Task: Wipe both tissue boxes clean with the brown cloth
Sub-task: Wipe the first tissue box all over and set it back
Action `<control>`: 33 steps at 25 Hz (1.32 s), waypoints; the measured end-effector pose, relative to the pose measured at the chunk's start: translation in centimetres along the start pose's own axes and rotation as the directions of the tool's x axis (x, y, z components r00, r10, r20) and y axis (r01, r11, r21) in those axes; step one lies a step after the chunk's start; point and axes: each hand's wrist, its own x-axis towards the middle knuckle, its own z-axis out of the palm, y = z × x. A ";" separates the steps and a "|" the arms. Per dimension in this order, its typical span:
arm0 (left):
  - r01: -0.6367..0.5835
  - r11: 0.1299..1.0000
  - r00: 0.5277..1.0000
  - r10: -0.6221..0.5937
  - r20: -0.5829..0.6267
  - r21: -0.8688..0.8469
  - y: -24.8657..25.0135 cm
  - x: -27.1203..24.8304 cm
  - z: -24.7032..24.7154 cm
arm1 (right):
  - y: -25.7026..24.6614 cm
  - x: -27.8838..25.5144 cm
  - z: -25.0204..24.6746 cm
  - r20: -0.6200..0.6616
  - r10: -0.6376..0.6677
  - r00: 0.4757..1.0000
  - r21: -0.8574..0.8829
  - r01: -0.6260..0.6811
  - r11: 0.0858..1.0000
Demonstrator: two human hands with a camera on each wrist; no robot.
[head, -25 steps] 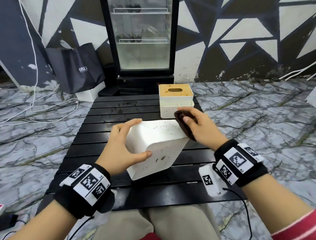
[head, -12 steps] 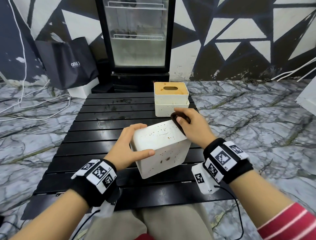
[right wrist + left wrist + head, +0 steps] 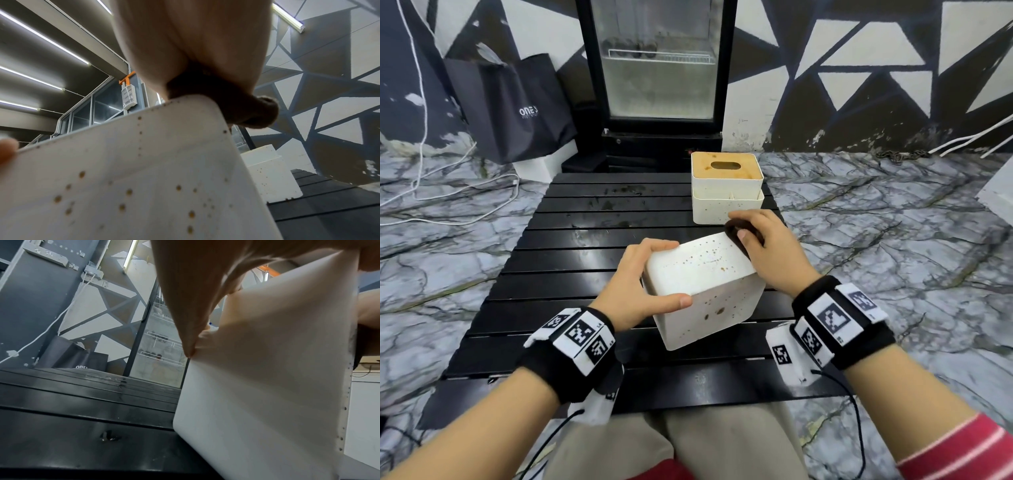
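— What sits on the black slatted counter [image 3: 571, 260]?
— Two tissue boxes. The near tissue box [image 3: 705, 291], white and brown-speckled, is tilted. The far tissue box [image 3: 726, 186], with a tan slotted top, stands upright at the far edge.
— And the hands?
— The left hand [image 3: 640, 287] grips the near box's left side, thumb on its near edge. The right hand [image 3: 767, 253] curls round the brown cloth [image 3: 739, 233], pressing it on the box's far right corner.
— Anything hidden?
— Most of the cloth, inside the fist.
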 end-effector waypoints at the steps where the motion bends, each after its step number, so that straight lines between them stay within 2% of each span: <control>1: -0.002 1.000 1.000 0.002 -0.007 0.005 0.0 0.0 0.1 | 0.0 0.2 0.1 0.001 -0.001 1.000 -0.001 0.001 1.000; 7: 0.008 1.000 1.000 -0.007 -0.005 0.011 -0.3 0.1 0.1 | 0.7 -3.3 0.4 -0.102 -0.059 0.993 0.032 0.063 0.998; 10: 0.013 1.000 1.000 -0.013 0.028 -0.002 -0.2 0.0 -0.2 | 0.8 -3.7 -0.2 -0.066 -0.079 0.995 0.014 0.080 0.997; 15: 0.028 1.000 1.000 -0.028 0.012 -0.007 0.0 -0.2 0.2 | -0.6 -0.6 0.1 0.036 -0.017 0.999 -0.226 0.024 0.974; 19: 0.035 0.999 0.999 -0.035 0.000 0.002 0.3 -0.4 0.4 | -2.2 -2.3 1.3 0.038 -0.149 0.988 -0.381 0.152 0.912; 22: 0.035 0.999 0.999 -0.035 0.012 -0.009 0.3 -0.5 0.5 | -1.8 -3.7 0.8 0.079 -0.199 0.977 -0.347 0.214 0.913; 25: 0.037 0.999 0.999 -0.037 0.009 -0.003 0.5 -0.7 0.7 | -0.9 -2.0 0.1 0.091 -0.105 0.990 -0.298 0.127 0.946; 27: 0.045 0.999 0.999 -0.044 -0.004 0.011 0.8 -0.7 0.9 | -1.3 -0.7 0.5 0.078 -0.078 0.994 -0.332 0.100 0.938; 30: 0.048 0.998 0.999 -0.048 -0.010 0.032 1.0 -0.8 0.9 | -2.4 -1.2 1.7 0.079 -0.153 0.985 -0.392 0.171 0.904; 33: 0.051 0.999 0.999 -0.051 0.000 0.015 1.1 -0.8 0.9 | -2.0 -2.9 1.6 0.096 -0.211 0.973 -0.334 0.231 0.914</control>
